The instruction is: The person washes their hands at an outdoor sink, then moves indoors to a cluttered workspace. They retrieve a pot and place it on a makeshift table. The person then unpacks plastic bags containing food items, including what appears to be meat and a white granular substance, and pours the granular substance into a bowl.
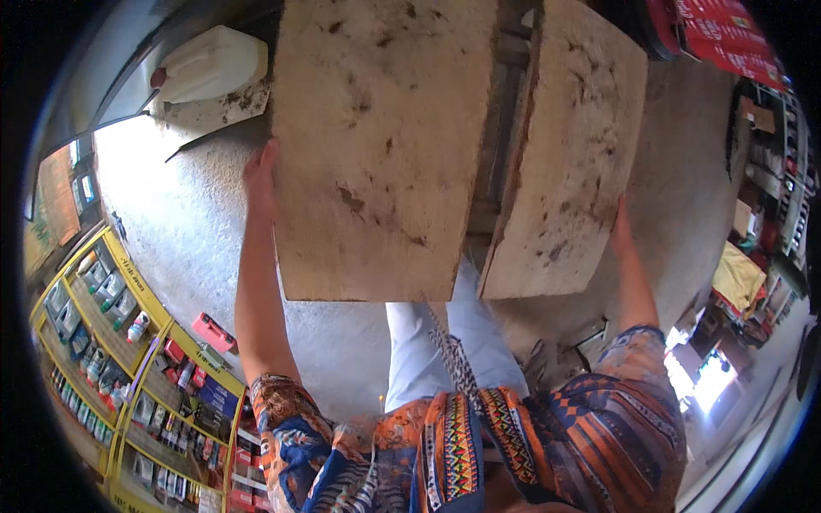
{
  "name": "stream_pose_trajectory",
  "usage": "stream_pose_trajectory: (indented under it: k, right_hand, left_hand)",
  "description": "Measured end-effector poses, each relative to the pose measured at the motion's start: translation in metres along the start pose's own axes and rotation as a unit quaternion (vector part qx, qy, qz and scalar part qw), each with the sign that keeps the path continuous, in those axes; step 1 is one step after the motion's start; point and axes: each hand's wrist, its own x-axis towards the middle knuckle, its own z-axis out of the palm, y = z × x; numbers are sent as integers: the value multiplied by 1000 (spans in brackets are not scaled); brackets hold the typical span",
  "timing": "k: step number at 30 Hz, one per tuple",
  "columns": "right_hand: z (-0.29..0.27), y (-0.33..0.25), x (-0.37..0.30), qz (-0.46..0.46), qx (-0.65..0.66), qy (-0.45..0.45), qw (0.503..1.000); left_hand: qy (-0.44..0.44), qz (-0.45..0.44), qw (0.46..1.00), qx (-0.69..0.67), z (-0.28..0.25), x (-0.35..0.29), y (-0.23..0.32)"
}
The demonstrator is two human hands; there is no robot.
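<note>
A worn wooden panel [380, 171] fills the middle of the view, in front of my body. It has two wide, dark-stained planks; the right plank [573, 154] is tilted and split from the other by a gap, where dark wood shows behind. Along the left edge my left hand [261, 178] is closed on the wood, with part of its fingers out of sight behind it. My right hand [621, 224] grips the right plank's outer edge, mostly hidden by the wood. The far end of the panel runs out of the picture.
On the left, yellow shelves [128, 376] carry several bottles and packages. A whitish plastic jug [214, 64] lies at the upper left. A red patterned item [727, 34] is at the upper right. Cluttered shelving [774, 171] lines the right. Concrete floor [329, 350] lies below.
</note>
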Motion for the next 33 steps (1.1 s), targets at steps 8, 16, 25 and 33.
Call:
stream_pose_trajectory:
  k: [8, 16, 25, 33]
  right_hand:
    - [8, 12, 35, -60, 23, 16, 998]
    - [115, -112, 75, -135, -66, 20, 988]
    - [123, -131, 135, -33, -206, -39, 977]
    - [109, -68, 68, -151, -446, 71, 879]
  left_hand:
    - [-20, -14, 983, -183, -36, -35, -35]
    - [24, -50, 969, -240, -23, -28, -107]
    - [43, -34, 949, -312, 8, -20, -61]
    - [43, 0, 989, 141, -12, 7, -68]
